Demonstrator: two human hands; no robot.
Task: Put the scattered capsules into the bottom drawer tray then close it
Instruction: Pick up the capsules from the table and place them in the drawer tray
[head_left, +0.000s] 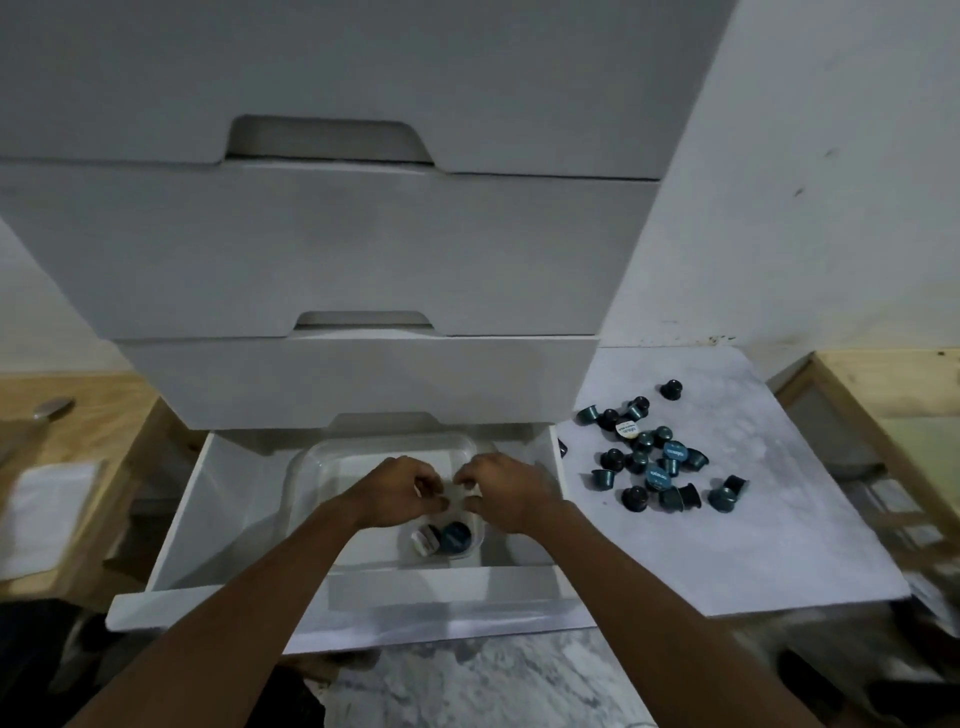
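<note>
Over the open bottom drawer (208, 519), both hands meet above the clear tray (322, 462), whose long axis runs front to back. Left hand (400, 491) and right hand (501, 488) curl their fingers; what each grip pinches cannot be told. Two capsules (447, 538) lie at the tray's near end. Scattered capsules (654, 460) crowd the desk (753, 545) right of the drawer, with bare room nearer its front edge.

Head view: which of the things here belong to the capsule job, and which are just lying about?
Job:
scattered capsules
clear tray
capsules already in the tray
bottom drawer
left hand
right hand

Lying about:
upper drawers
metal spoon-like object
white paper
</note>
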